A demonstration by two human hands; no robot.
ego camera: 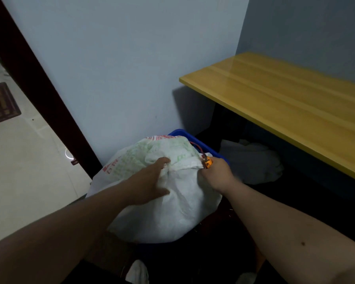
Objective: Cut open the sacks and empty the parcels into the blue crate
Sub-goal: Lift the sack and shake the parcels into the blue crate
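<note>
Gripping the white sack that is sitting on the blue crate, we are clamping our left hand on a fold of its soft, crinkly fabric. Beside it, our right hand is closing around an orange cutter at the bunched neck, where holding feels surest.

White sack atop blue crate

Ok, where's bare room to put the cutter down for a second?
The yellow tabletop by the right hand is bare. The pale floor beyond the left hand is open too. The sack fills the blue crate.
</note>
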